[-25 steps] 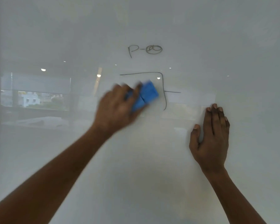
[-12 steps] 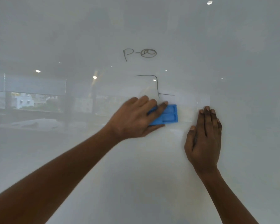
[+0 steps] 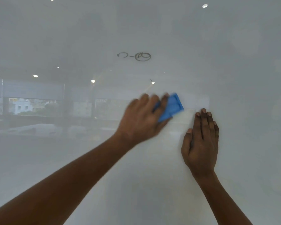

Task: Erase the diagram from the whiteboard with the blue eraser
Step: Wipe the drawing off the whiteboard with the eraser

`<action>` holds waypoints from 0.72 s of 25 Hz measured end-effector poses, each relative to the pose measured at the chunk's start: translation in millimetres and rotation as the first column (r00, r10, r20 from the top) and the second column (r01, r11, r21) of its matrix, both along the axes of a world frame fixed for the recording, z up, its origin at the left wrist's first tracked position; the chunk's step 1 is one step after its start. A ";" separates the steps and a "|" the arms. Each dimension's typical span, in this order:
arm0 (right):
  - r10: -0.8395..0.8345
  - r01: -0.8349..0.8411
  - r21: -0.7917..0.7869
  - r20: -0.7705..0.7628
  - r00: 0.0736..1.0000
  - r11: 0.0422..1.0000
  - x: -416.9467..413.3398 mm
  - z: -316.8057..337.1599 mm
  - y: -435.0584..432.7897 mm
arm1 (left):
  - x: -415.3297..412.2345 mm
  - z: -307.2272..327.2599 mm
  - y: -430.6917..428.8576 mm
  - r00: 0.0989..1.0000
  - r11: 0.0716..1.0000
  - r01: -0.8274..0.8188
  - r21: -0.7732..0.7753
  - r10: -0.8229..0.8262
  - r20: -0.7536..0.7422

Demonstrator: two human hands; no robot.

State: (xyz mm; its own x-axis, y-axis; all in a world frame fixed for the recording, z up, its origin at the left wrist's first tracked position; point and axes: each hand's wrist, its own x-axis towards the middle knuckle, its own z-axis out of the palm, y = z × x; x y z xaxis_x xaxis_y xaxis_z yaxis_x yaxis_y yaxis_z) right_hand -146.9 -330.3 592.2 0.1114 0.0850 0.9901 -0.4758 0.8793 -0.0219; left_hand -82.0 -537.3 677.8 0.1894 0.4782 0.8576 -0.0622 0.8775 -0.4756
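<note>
A glossy whiteboard point(image 3: 234, 46) fills the view. My left hand point(image 3: 141, 120) presses the blue eraser point(image 3: 172, 108) flat against the board near the middle; hand and eraser are motion-blurred. Above them a dark marker drawing point(image 3: 136, 56) is on the board: a small curved stroke, a dash and two overlapping circles. A tiny dark tick point(image 3: 151, 80) sits just above the eraser. My right hand point(image 3: 201, 140) lies flat on the board to the right of the eraser, fingers together and pointing up, holding nothing.
The board's shine mirrors a room behind me: ceiling lights point(image 3: 93, 81) and a window with buildings point(image 3: 23, 106) at the left. A paler wiped patch point(image 3: 198, 101) shows right of the eraser.
The bracket-shaped lines under the circles are gone, leaving a tiny tick. The stem of the "P" stroke is wiped off too. My left hand swept the eraser up across them. The right hand stayed.
</note>
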 end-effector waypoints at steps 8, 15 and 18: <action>0.025 -0.025 -0.006 -0.005 1.000 1.000 -1.4 -0.4 0.3 | 19.9 84.8 -88.2 0.997 0.787 -0.066 0.613 0.076 0.009; -0.008 0.008 -0.016 -0.016 1.000 1.000 -3.3 -1.1 -1.9 | 1.6 40.3 8.8 0.999 0.895 0.040 0.444 -0.046 0.002; 0.006 -0.006 0.010 0.016 1.000 1.000 -1.3 -0.7 1.8 | -2.7 13.0 32.7 0.997 0.996 0.033 0.085 -0.038 0.065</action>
State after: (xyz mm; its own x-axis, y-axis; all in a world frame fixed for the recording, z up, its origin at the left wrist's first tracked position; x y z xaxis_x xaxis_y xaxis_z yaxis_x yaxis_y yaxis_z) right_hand -148.2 -328.5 591.5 0.0949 0.0756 0.9926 -0.4807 0.8766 -0.0209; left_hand -84.7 -504.6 690.8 0.1462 0.3980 0.9057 -0.0009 0.9155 -0.4022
